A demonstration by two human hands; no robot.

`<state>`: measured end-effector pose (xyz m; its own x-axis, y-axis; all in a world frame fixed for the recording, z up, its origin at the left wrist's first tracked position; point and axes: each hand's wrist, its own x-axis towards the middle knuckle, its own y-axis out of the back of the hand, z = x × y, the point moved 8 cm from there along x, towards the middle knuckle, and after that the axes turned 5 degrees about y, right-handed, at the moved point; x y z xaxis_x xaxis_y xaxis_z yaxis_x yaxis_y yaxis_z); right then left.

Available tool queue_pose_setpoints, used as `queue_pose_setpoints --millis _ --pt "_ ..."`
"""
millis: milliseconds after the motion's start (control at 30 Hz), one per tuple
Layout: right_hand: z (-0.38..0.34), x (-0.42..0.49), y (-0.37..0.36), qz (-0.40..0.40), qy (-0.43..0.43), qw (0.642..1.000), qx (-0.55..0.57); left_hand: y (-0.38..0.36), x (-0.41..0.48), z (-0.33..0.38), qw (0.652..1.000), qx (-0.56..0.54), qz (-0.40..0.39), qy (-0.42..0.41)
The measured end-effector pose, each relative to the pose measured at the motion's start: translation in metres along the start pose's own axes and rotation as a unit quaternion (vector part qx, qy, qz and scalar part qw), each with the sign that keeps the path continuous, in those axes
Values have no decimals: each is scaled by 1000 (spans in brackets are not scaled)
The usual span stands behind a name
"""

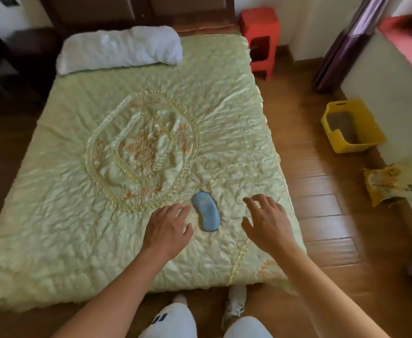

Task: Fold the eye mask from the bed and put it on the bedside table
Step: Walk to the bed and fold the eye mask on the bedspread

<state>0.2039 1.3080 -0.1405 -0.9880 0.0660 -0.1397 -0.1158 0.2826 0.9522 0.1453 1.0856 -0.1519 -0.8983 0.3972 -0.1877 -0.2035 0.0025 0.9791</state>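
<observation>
Near six o'clock on the bed (78, 215), you're flanking the eye mask (205, 212).
Left hand (168, 230) and right hand (265, 220) are hovering spread, gripping nothing; it's looking soft, light; pinch both ends.

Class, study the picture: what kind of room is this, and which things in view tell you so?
Most likely a bedroom in a home. A bed with a quilted green cover fills the view, a white pillow lies at its head, and a blue eye mask rests on the cover between the person's hands.
</observation>
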Motion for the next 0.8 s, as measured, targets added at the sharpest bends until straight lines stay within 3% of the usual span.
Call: queue_pose_setpoints --millis 100,267,800 --pt "9 21 -13 -8 42 999 2 -12 4 -9 1000 -26 -5 -7" --pt "22 58 -62 -8 97 995 -2 -66 30 -22 993 -13 -47 -104" --pt "29 139 -346 -82 248 964 -42 -338 170 -45 984 1 -63 -165"
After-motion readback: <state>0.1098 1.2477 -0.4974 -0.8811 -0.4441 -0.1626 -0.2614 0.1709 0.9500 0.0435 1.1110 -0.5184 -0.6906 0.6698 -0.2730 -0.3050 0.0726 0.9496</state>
